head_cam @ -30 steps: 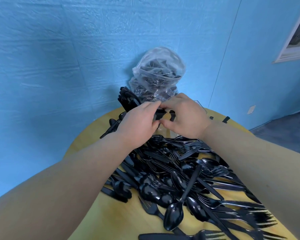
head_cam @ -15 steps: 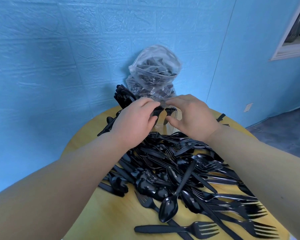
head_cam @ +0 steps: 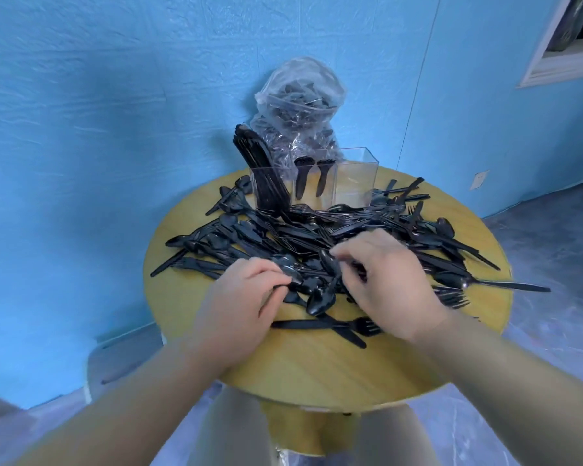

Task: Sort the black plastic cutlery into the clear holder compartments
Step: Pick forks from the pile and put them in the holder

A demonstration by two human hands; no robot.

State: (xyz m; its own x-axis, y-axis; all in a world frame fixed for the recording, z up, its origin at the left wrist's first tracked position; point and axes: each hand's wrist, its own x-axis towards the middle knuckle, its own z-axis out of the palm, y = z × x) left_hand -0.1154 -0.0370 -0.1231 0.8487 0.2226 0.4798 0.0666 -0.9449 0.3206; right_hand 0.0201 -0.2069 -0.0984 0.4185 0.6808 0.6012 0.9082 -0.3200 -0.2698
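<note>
**A:** Start at your left. What is there?

**B:** A blue wall (head_cam: 115,129), then the left edge of my round wooden table (head_cam: 317,364). Loose black cutlery (head_cam: 283,233) begins there, a heap of spoons, forks and knives spreading across the tabletop.

**A:** And your left hand?

**B:** My left hand (head_cam: 239,304) sits at the near side of the heap. Its fingers are curled and the fingertips pinch a spoon (head_cam: 288,267) by its shiny bowl.

**A:** What is beyond it?

**B:** The clear holder (head_cam: 317,183) stands at the far side of the table, touching the heap. Its left compartment is packed with upright black pieces (head_cam: 260,169) that rise above the rim. The middle one has two pieces (head_cam: 312,178) standing in it. In the right one I see nothing black. Behind the holder a clear plastic bag (head_cam: 300,102) of more cutlery leans at the wall.

**A:** Nearer to you?

**B:** A single fork (head_cam: 327,326) lies apart from the heap on bare wood, between my wrists.

**A:** The right hand?

**B:** My right hand (head_cam: 387,284) is down in the heap, fingers bent in among the pieces. Whether they actually grip one, I cannot tell.

**A:** And farthest right?

**B:** More forks and knives fan out to the table's right edge, and a white window frame (head_cam: 559,58) sits high in the corner.
</note>
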